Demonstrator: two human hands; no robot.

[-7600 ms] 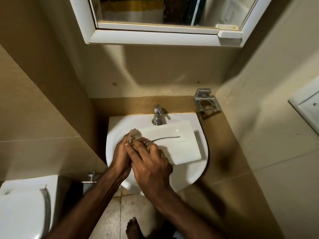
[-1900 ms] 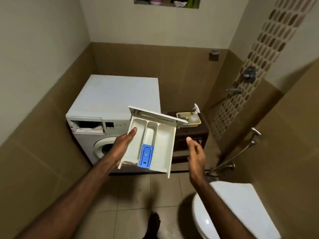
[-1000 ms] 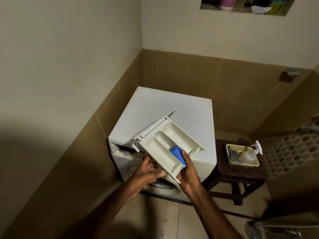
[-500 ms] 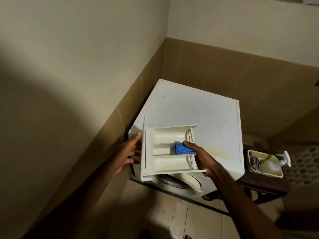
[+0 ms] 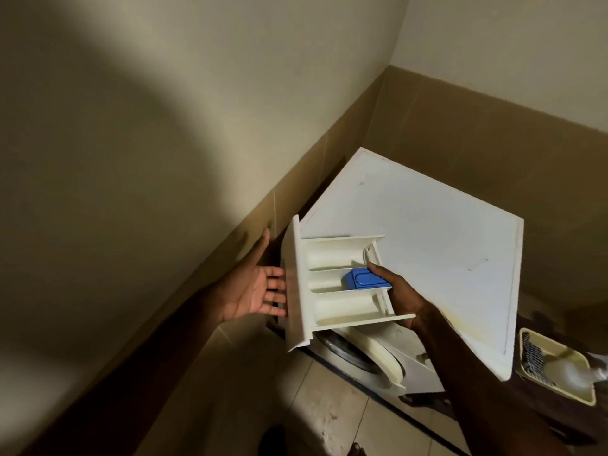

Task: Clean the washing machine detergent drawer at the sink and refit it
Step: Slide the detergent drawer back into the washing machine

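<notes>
A white washing machine (image 5: 427, 245) stands on the tiled floor (image 5: 329, 419) (corner spot), its top bare, stained.

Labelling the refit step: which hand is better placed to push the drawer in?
Left, probably. The left hand lies flat against the front panel of the drawer; the right hand grips the back end.

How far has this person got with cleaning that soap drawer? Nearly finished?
Nearly. The detergent drawer is away from the sink and its compartments look clean. In hand: the right hand grips its rear end by the blue insert, and the left hand lies open, fingers flat against its front panel, in front of the washing machine. Left: sliding it into its slot, which the drawer hides here.
</notes>
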